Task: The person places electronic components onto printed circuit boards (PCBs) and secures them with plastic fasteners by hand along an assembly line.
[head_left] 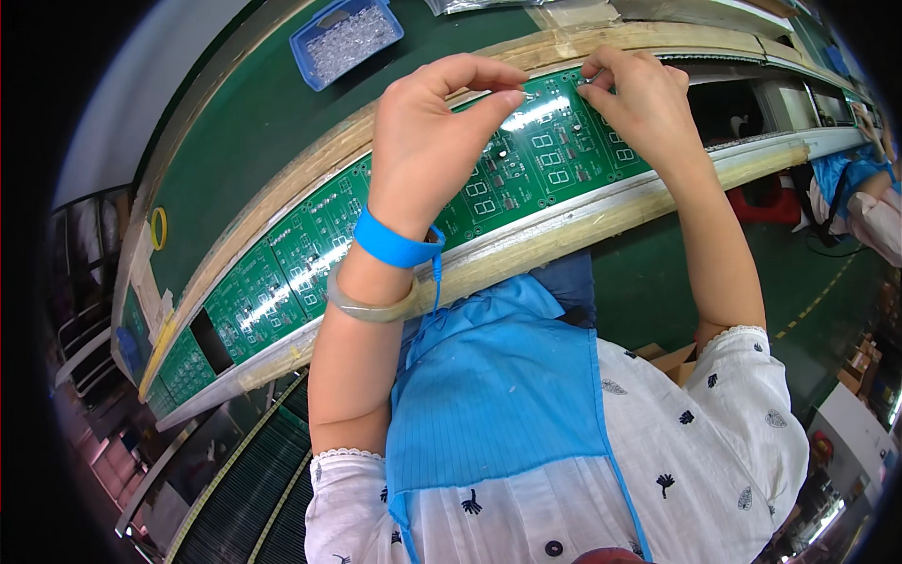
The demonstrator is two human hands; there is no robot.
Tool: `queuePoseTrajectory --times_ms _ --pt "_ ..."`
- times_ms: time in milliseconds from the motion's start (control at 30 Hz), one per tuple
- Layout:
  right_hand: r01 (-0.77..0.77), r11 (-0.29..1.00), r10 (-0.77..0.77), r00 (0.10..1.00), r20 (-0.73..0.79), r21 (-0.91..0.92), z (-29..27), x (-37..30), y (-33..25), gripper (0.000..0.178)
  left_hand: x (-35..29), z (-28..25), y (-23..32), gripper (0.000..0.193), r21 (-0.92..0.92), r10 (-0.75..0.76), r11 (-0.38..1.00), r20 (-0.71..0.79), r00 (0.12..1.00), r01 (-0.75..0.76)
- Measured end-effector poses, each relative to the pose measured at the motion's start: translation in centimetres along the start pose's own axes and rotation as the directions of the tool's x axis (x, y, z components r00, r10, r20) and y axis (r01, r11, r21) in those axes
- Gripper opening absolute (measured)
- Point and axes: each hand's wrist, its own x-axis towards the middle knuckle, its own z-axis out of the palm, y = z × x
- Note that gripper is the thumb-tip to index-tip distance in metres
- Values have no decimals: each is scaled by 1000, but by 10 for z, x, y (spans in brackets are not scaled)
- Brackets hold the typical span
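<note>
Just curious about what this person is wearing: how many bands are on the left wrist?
2. A blue wrist strap with a coiled blue cord sits nearest the left hand; a pale bangle sits just below it on the forearm. The right wrist looks bare.

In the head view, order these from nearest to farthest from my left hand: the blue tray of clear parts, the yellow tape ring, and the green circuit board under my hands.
1. The green circuit board, directly beneath the left hand, on the conveyor rail.
2. The blue tray of clear parts, up and to the left on the green mat.
3. The yellow tape ring, far out at the left edge of the bench.
</note>
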Motion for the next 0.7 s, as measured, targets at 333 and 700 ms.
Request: queuePoseTrajectory --times_ms 333,700 --pt "-233 922 281 952 -122 309 -4 -7 33 30 17 36 -8 15 201 131 970 60 990 -140" --pt "-230 867 359 904 -233 443 19 -17 64 29 37 87 -24 14 575 320 724 208 924 -380"
